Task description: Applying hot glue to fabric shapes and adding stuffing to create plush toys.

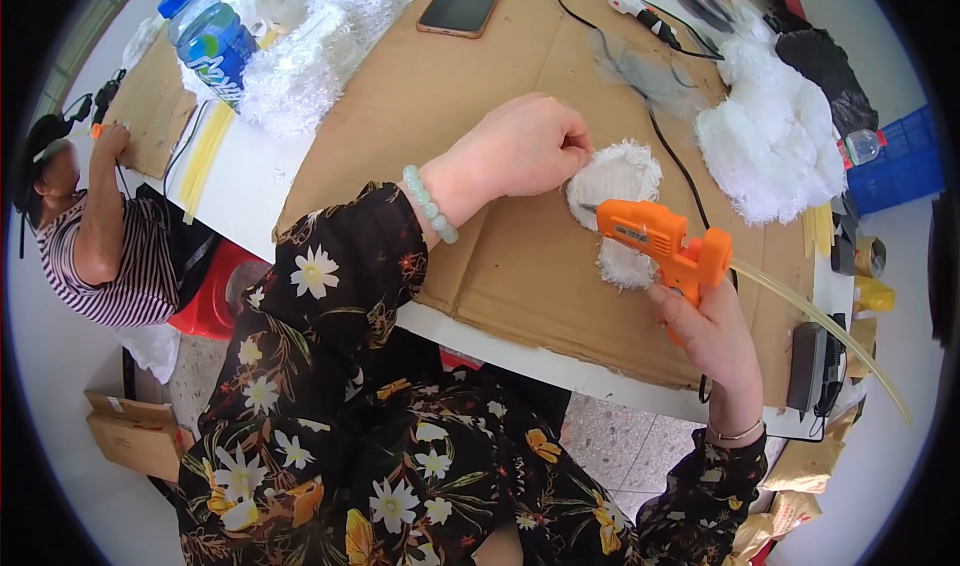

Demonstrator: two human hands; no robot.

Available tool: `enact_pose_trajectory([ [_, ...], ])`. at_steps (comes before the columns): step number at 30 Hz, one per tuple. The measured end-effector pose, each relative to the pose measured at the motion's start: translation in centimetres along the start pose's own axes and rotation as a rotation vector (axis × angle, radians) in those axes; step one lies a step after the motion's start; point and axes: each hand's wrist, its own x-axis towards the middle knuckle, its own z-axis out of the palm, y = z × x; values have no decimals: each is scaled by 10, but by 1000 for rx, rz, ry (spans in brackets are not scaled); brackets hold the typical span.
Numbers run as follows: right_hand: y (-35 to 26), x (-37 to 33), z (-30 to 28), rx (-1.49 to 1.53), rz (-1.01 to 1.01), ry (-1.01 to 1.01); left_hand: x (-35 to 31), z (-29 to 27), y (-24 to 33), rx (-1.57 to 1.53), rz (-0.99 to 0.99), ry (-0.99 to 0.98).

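My right hand (715,331) is wrapped round the handle of an orange hot glue gun (640,228). A long translucent glue stick (800,311) trails out of the gun's back end toward the lower right. The gun's nozzle points left, over a small white fringed fabric piece (615,171) lying on the cardboard sheet (480,76). My left hand (530,146) is closed, its thumb and forefinger pinched at the left edge of that fabric; whether they grip the fabric or something tiny cannot be made out. The fabric's lower part is partly covered by the gun.
Fluffy white material lies in piles at the upper left and at the right (770,146). A phone (463,1), a blue-capped bottle (210,41), yellowish glue sticks (207,161) and a white glue gun (645,14) surround the work. A black cable crosses the cardboard. A co-worker (100,216) sits at left.
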Motion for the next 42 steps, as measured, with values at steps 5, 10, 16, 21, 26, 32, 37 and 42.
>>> enact_pose_trajectory([
  [5,-1,1,1,1,19,1,-2,-4,4,11,-23,-2],
  [10,-2,2,1,-27,26,-29,-5,-6,1,21,3,11],
  [16,4,-7,-7,-37,57,-4,4,5,0,-20,-18,-9],
  [21,0,-8,-6,6,65,1,-3,-5,3,-14,-34,3],
  [26,-2,-11,-5,-15,31,17,-4,-8,2,-27,-39,14],
  [32,-7,-17,-6,79,45,71,-2,-6,0,17,-127,-54],
  [37,-6,-9,-5,413,4,137,-13,-15,2,-19,-195,-8],
  [42,1,30,10,911,-62,260,-13,-11,-1,-35,-226,20],
])
